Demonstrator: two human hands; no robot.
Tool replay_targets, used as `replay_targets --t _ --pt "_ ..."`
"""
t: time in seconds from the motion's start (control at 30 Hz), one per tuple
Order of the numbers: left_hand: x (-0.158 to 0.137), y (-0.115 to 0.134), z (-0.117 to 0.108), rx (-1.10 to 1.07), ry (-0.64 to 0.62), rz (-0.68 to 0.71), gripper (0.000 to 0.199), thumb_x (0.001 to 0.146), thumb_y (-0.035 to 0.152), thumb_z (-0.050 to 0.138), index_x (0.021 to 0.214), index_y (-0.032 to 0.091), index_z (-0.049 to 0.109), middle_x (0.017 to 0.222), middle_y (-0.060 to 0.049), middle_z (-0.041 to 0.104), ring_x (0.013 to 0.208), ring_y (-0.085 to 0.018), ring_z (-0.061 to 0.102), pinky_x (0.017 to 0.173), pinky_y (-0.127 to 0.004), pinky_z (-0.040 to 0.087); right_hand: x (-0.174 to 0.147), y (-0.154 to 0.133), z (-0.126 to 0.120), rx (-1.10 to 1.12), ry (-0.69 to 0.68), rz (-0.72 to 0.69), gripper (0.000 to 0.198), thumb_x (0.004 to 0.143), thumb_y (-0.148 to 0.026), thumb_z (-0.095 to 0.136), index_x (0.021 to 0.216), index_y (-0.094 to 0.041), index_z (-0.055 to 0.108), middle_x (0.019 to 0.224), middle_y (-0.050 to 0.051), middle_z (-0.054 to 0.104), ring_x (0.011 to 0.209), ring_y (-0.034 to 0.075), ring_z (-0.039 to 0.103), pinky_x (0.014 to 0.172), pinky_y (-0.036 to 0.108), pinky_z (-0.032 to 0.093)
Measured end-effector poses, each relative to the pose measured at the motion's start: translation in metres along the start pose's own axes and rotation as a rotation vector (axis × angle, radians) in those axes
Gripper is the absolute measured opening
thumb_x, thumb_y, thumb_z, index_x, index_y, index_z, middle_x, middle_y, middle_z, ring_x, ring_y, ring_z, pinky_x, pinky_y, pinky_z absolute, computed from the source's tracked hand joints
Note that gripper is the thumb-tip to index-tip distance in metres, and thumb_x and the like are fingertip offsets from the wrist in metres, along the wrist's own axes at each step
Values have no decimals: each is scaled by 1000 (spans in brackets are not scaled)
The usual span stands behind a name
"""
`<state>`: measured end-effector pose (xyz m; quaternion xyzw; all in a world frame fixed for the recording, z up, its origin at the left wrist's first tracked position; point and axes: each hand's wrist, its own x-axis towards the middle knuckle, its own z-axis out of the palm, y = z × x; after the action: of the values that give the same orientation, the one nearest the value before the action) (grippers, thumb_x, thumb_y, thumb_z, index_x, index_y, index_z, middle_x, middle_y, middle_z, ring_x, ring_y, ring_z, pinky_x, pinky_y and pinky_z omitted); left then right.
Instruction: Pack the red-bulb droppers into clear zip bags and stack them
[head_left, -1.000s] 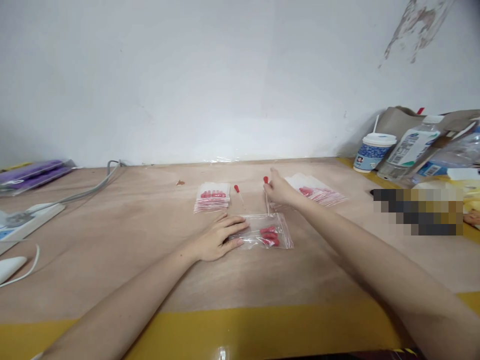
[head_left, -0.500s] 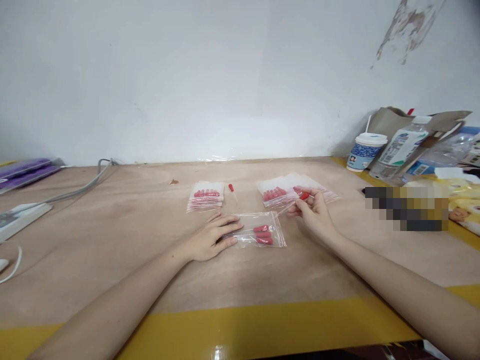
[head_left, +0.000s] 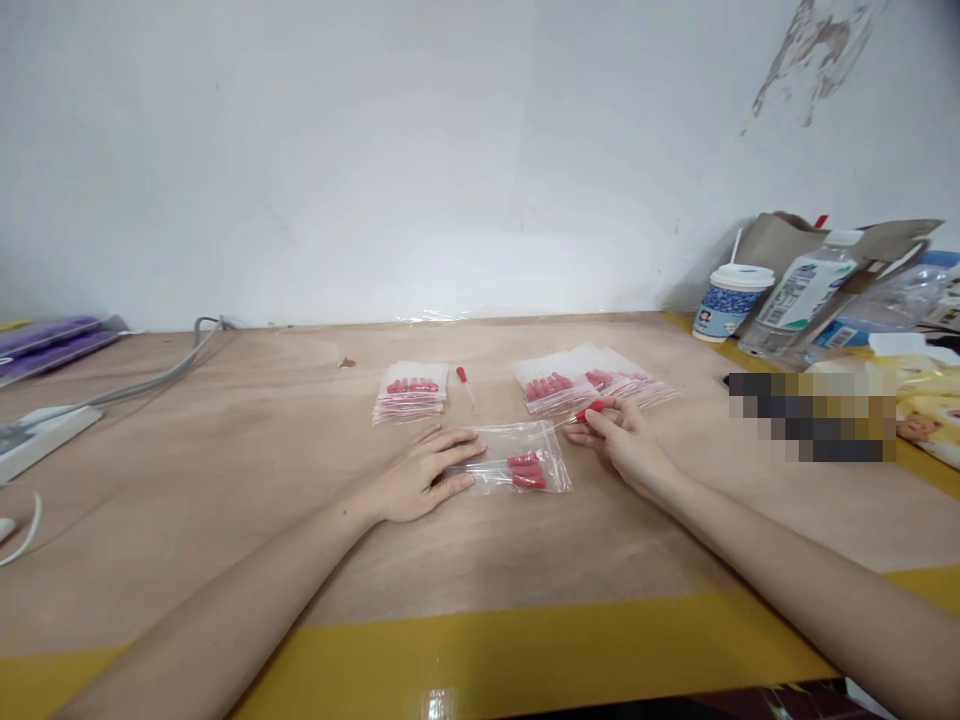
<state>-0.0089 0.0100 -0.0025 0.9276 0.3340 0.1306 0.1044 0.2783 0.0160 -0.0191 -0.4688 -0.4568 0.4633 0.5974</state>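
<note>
My left hand lies flat with its fingers spread, resting on the left end of a clear zip bag. Inside that bag are droppers with red rubber bulbs, and their thin clear tubes run left under my fingers. My right hand, just right of the bag's open-looking end, pinches another dropper by its red bulb. Its tube points left toward the bag; the tip is hard to make out. Beyond the bag a single dropper lies on the table.
Stacks of filled zip bags lie behind, one at left and a fanned one at right. A paper cup and a plastic bottle stand at the right. A grey cable and a white power strip lie at the left.
My right hand has moved slightly left and nearer the bag, with the dropper in its fingers. My left hand stays in place on the bag.
</note>
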Motion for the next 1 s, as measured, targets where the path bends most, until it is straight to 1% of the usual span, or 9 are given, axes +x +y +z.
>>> replay_targets --t 0.1,0.2,0.3,0.47,0.6,0.77,0.87,0.93,1.0 --pt "0 0 0 -4 -6 -2 43 94 39 37 136 28 34 140 -5 36 128 -22 34 108 -45 22 -2 -3 -5 -116 -111 11 34 63 -39 69 79 -22 44 73 -1 59 67 14 61 69 33 51" --pt "0 1 -1 -1 -9 -9 45 94 39 37 137 28 30 140 -5 36 128 -22 33 108 -44 22 -4 -6 -8 -331 -217 -79 29 61 -38 70 74 -20 51 70 0 59 63 13 56 63 29 47" --pt "0 2 -2 -3 -16 -9 45 94 39 37 137 28 30 140 -5 37 128 -22 33 107 -44 23 -3 -4 -6 -494 -275 -171 25 63 -38 69 73 -20 56 68 0 60 61 13 53 61 29 45" --pt "1 3 -2 8 -14 -14 45 94 38 37 137 27 30 139 -6 37 127 -22 34 107 -45 22 3 7 1 -660 -309 -380 15 66 -34 67 70 -19 64 77 4 63 76 18 57 75 34 44" --pt "1 4 -2 10 -6 -4 46 94 39 37 138 27 29 139 -5 38 127 -22 35 107 -45 22 7 15 6 -716 -305 -467 12 71 -28 60 72 -21 69 86 6 64 82 20 57 77 36 43" --pt "2 3 -1 13 2 1 45 94 39 37 137 27 32 139 -5 37 127 -22 34 108 -45 22 7 20 11 -802 -268 -472 14 72 -30 60 68 -19 68 78 6 63 76 19 56 71 33 44" --pt "2 0 1 19 -1 4 44 94 38 37 136 27 35 139 -5 37 128 -21 34 108 -45 21 8 19 11 -859 -284 -504 15 74 -28 57 66 -19 66 80 6 63 79 20 56 72 33 43" --pt "1 -1 2 23 0 5 43 94 39 37 135 27 36 140 -4 37 128 -22 33 108 -45 22 8 14 8 -866 -300 -498 15 75 -26 54 68 -19 66 81 5 64 79 19 56 72 33 43" --pt "1 -2 3 22 -4 8 43 94 39 36 135 27 36 140 -4 36 128 -22 33 108 -45 23 8 4 7 -877 -273 -471 14 74 -25 54 70 -19 66 78 5 65 74 18 56 69 31 43"
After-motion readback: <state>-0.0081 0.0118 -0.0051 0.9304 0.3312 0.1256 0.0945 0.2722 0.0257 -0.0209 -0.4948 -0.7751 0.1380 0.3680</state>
